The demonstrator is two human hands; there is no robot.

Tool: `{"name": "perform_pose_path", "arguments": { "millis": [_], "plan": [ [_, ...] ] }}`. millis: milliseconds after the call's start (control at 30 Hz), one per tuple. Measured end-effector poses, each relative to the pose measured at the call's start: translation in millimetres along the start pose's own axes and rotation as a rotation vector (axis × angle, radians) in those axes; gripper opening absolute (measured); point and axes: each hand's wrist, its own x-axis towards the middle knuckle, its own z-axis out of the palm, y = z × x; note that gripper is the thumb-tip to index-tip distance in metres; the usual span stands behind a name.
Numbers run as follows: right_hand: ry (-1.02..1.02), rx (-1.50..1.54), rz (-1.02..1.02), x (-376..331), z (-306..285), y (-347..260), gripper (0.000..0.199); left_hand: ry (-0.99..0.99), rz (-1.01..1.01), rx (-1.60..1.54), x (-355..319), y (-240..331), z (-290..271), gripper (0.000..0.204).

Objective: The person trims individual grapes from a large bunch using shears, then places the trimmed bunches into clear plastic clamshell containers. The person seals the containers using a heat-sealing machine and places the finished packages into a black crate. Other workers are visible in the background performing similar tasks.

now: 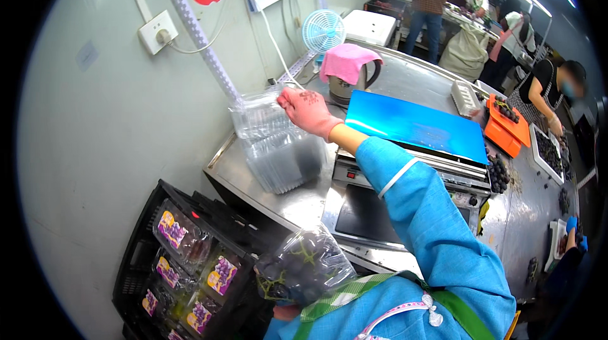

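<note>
Stainless steel worktop (304, 204), scuffed, is butted against a pale grey wall. Stack of empty clear plastic clamshell trays (278, 144), ribbed and nested, is stood tilted on the steel near the wall. Right hand (308, 111), in a pink knit glove, is laid on the stack's top edge; fingers curled over the top tray. Clear clamshell of dark grapes (305, 267) is held low, near the body; left hand (286, 310) is mostly hidden beneath it, grip cannot be told. Glossy blue sheet (415, 126) is seen on the sealing machine (405, 178). Black plastic crate (183, 254) below holds labelled grape packs.
</note>
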Motion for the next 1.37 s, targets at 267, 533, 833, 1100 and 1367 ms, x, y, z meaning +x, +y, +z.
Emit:
{"name": "perform_pose_path", "arguments": {
  "millis": [267, 533, 833, 1100, 1367],
  "plan": [
    [-0.156, -0.621, -0.361, -131, -110, -19, 0.009, -0.092, 0.078, -0.001, 3, 16, 24, 0.048],
    [-0.678, -0.652, 0.144, -330, -188, -11, 0.013, -0.218, 0.204, -0.01, 18, 61, 70, 0.048],
    [-0.485, -0.209, 0.261, -410, -183, -6, 0.032, -0.426, 0.357, 0.023, 0, 100, 140, 0.047],
    [0.163, 1.11, 0.568, -399, -245, 3, 0.073, -0.438, 1.425, 0.581, -57, 196, 192, 0.042],
    [0.403, 1.161, 0.774, -400, -252, 2, 0.068, -0.878, -0.25, -0.667, -17, 209, 228, 0.066]
  ]
}}
